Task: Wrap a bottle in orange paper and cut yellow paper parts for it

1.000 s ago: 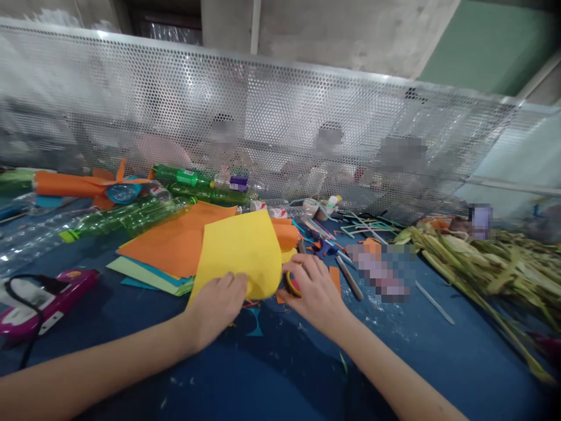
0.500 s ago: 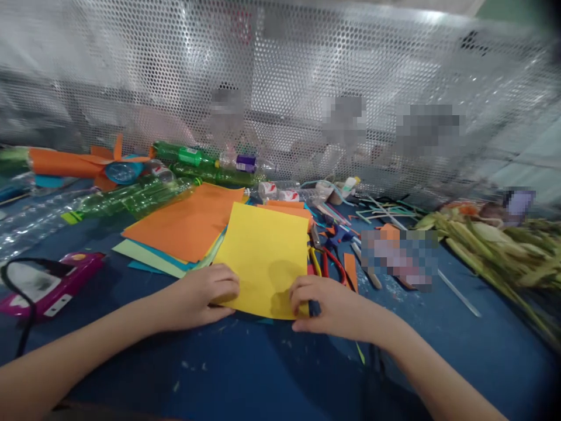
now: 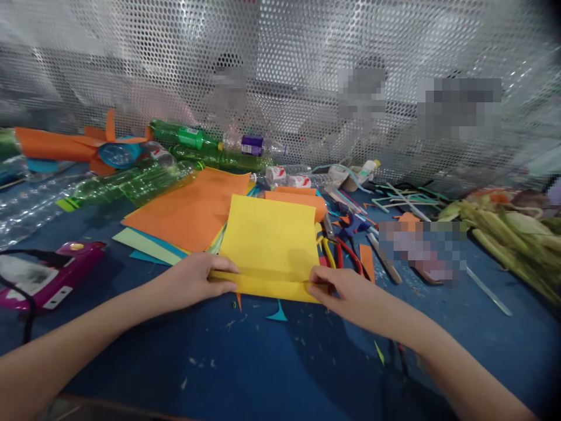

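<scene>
A sheet of yellow paper [image 3: 270, 237] lies in front of me, its near edge curled up and over into a roll. My left hand [image 3: 197, 280] pinches the left end of that curl between thumb and fingers. At the right end, my right hand [image 3: 339, 289] grips it the same way. To the left, a stack of coloured sheets with orange paper [image 3: 188, 210] on top sits beside the yellow sheet. Just past my right hand are red-handled pliers [image 3: 349, 254] and a yellow-handled tool [image 3: 326, 251].
Green plastic bottles [image 3: 135, 181] and an orange paper model [image 3: 56, 145] lie at the back left. A magenta device [image 3: 65, 275] with a black cable is at the left. Corn husks [image 3: 508, 234] are at the right. A perforated metal panel [image 3: 298, 76] stands behind.
The near edge of the yellow paper has been curled upward and away from me between both hands. The whole view has shifted slightly.
</scene>
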Motion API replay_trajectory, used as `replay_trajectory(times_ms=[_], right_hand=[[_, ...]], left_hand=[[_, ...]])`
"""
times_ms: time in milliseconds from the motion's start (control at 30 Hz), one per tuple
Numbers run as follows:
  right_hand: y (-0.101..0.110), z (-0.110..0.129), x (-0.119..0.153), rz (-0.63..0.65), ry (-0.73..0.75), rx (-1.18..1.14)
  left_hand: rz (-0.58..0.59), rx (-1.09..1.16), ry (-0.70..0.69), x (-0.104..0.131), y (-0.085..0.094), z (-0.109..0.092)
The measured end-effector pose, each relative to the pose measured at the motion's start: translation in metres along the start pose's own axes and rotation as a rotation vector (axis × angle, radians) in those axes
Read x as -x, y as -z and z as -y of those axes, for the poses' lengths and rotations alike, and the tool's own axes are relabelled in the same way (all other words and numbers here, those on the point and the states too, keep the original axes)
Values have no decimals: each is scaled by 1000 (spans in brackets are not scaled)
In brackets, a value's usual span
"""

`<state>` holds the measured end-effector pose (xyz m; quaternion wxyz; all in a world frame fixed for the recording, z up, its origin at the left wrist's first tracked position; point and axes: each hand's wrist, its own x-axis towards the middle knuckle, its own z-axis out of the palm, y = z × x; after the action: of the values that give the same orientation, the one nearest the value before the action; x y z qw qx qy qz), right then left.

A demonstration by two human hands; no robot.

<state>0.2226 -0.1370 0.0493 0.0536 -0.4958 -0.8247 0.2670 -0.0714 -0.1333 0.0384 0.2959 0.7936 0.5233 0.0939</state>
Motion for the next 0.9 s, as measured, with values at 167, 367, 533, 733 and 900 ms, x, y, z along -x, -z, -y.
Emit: replay_trajectory(times_ms=[167, 367, 533, 733, 900], right_hand=[[-12, 2, -6, -69, -115, 89], [-22, 0, -6, -150, -173, 311], [-23, -1, -7, -160, -161, 365], [-20, 3, -8, -124, -205, 340], [-16, 7, -5, -94, -203, 259]], left_hand=[[-19, 3, 25, -1, -1, 1], [14, 5, 30, -2, -1, 1], [10, -21, 40, 0, 0, -5], [9, -31, 0, 1, -2, -6], [68, 33, 0, -1, 4, -1]])
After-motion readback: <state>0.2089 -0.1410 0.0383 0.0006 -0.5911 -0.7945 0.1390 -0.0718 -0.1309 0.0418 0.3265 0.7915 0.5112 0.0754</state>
